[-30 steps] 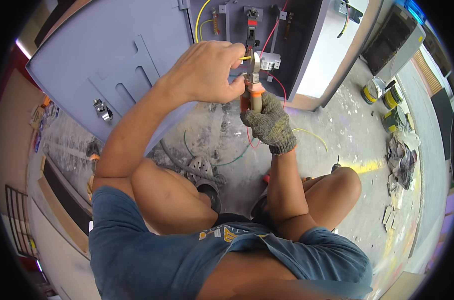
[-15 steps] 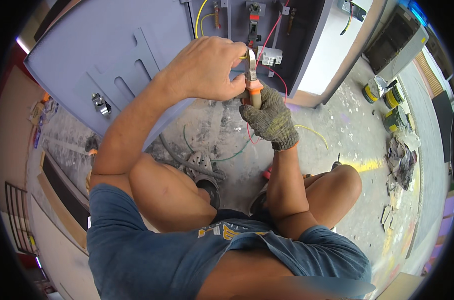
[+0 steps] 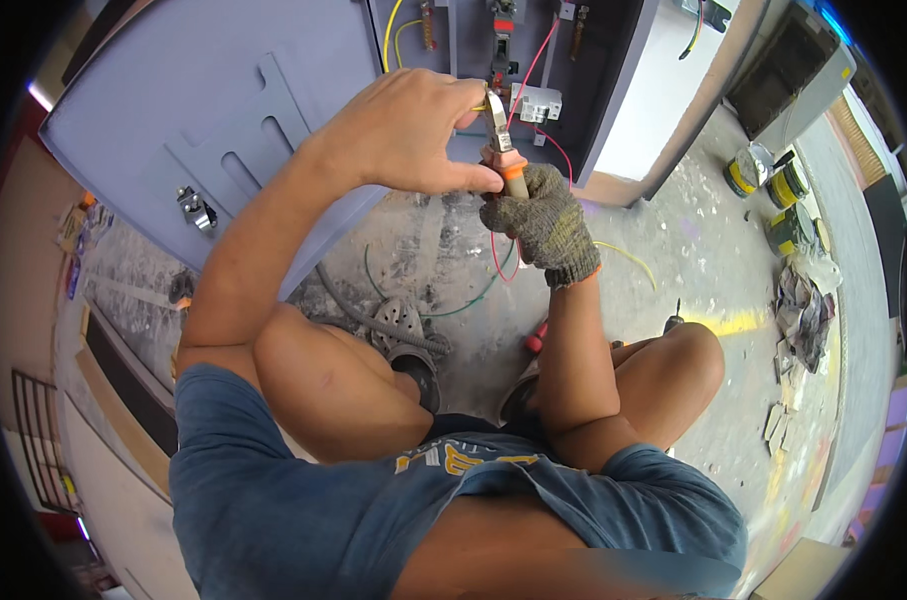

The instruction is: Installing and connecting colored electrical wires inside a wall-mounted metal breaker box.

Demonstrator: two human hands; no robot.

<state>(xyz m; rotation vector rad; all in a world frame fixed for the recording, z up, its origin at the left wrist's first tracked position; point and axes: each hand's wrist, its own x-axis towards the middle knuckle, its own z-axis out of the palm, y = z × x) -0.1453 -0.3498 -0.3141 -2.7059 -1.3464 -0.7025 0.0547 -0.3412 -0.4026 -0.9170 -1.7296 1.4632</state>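
Observation:
My bare left hand [image 3: 398, 130] is raised in front of the open metal cabinet [image 3: 628, 60]. Its curled fingers hold a thin yellow wire [image 3: 478, 109], whose end meets the pliers' jaws. The left thumb stretches across to the pliers near the top of the grips. A knitted work glove covers my right hand [image 3: 545, 225], which is wrapped round the handles of the pliers [image 3: 498, 122], jaws upward. Orange and cream grips show above the glove. Behind the tool sit a grey-white terminal block [image 3: 539, 104] and a black-and-red breaker [image 3: 502, 45]. A red wire [image 3: 533, 70] runs past them.
The lilac cabinet door [image 3: 123, 130] swings out at left. On the floor lie a grey conduit [image 3: 358, 318], a green wire [image 3: 463, 312], a yellow wire offcut [image 3: 628, 258] and a red-handled tool [image 3: 537, 338]. Paint cans [image 3: 788, 190] and crumpled wrapping [image 3: 803, 310] stand at right.
The pliers have tilted, their handles swinging slightly right and their jaws left. My left thumb has straightened towards the grips. My right hand has lowered a little.

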